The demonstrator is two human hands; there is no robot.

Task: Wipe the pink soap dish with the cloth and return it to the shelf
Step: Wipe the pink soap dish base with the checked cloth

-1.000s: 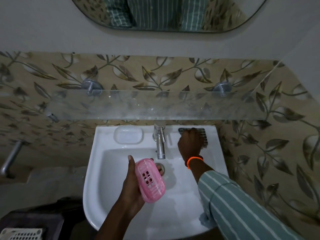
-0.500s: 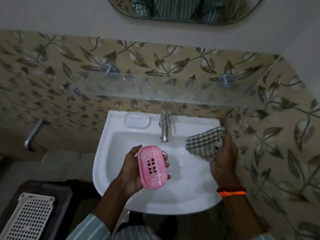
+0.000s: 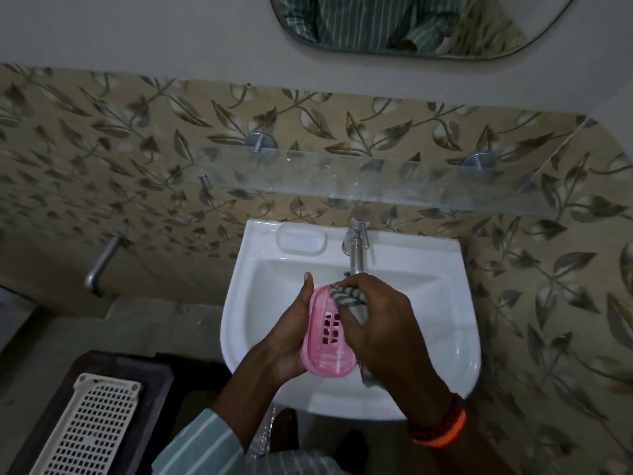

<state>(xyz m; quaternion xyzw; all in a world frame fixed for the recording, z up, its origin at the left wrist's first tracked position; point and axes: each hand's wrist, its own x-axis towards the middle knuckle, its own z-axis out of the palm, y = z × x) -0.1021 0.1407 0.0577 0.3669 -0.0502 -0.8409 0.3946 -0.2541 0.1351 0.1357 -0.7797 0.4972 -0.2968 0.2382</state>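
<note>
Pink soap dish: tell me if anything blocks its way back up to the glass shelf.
Nothing visible does. The pink soap dish sits in the left hand over the basin, the right hand pressing the cloth on it. The glass shelf above looks bare; only the tap stands nearby.

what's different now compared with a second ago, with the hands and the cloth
The right hand took the cloth off the sink's back right corner, carried it left and now presses it on the soap dish. The left hand has kept holding the dish over the basin. The glass shelf and tap stayed as they were.
</note>
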